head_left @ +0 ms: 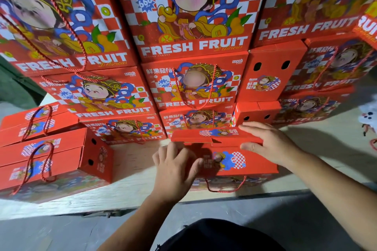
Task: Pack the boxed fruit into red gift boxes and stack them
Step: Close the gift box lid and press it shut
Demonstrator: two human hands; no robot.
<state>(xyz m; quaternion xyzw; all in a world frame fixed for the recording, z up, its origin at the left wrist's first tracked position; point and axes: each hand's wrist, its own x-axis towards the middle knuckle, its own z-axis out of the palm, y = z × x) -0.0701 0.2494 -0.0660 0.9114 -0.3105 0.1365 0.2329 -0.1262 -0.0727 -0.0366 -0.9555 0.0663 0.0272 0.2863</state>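
Two hands point(175, 167) point(269, 144) pressing one red gift box point(234, 161)

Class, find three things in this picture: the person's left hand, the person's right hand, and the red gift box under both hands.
left hand point(175, 166), head view, back of the hand.
right hand point(271, 144), head view, back of the hand.
red gift box point(255, 161), head view, its top panel.

Both bare forearms reach forward and down. The left hand point(174, 166) lies flat, fingers spread and straight. The right hand point(269, 143) is open too, fingers extended, thumb apart below.
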